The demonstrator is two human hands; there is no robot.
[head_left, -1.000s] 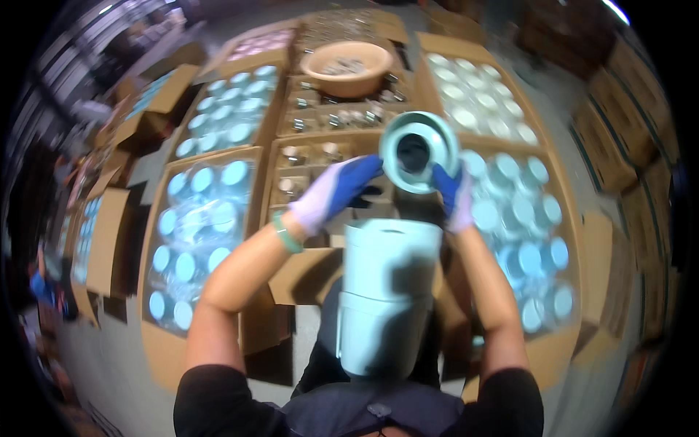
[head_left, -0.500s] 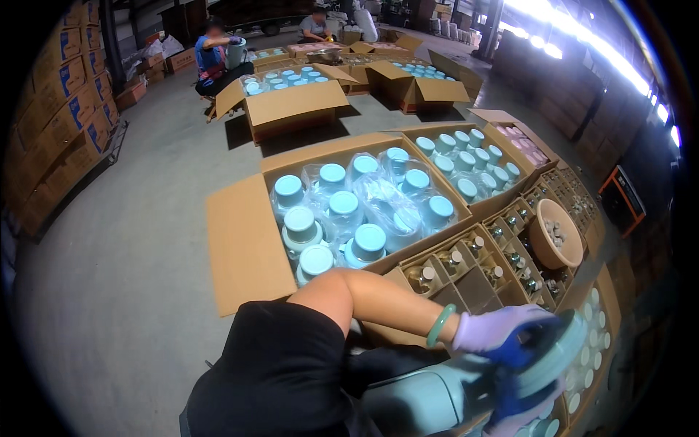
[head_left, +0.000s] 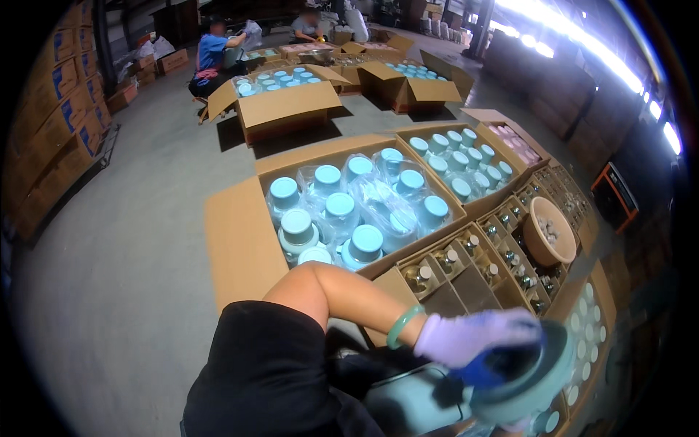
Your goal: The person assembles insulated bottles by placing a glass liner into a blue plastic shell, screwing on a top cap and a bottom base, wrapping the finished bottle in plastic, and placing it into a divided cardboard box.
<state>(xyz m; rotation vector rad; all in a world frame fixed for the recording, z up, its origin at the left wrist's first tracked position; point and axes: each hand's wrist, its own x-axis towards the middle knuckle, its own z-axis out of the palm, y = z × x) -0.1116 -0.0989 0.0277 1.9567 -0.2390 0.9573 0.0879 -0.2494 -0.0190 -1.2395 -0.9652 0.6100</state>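
Note:
My left hand [head_left: 477,346], in a lavender glove with a blue palm, is closed on the rim of a round, hollow teal part [head_left: 542,390], blurred by motion. Only a sliver of my right hand [head_left: 518,425] shows, beneath that part; its fingers are hidden. A light teal jug body [head_left: 415,399] lies across my lap, left of the round part; whether the two are joined cannot be told. Beside my left forearm stands a divided carton [head_left: 466,284] with glass flask liners in some cells. Behind it, a carton [head_left: 271,218] holds several teal jugs [head_left: 339,207], some in clear plastic.
A peach basin [head_left: 535,237] with small pale pieces rests on the dividers at right. More cartons of teal jugs [head_left: 460,164] and pink-topped ones [head_left: 513,138] stand beyond. Stacked boxes [head_left: 58,138] line the left. Two people [head_left: 212,54] sit working at the back.
My left hand and the round teal part have moved left and slightly down, and the part has turned. My right hand is now mostly hidden below it. A person at the back has raised clear plastic.

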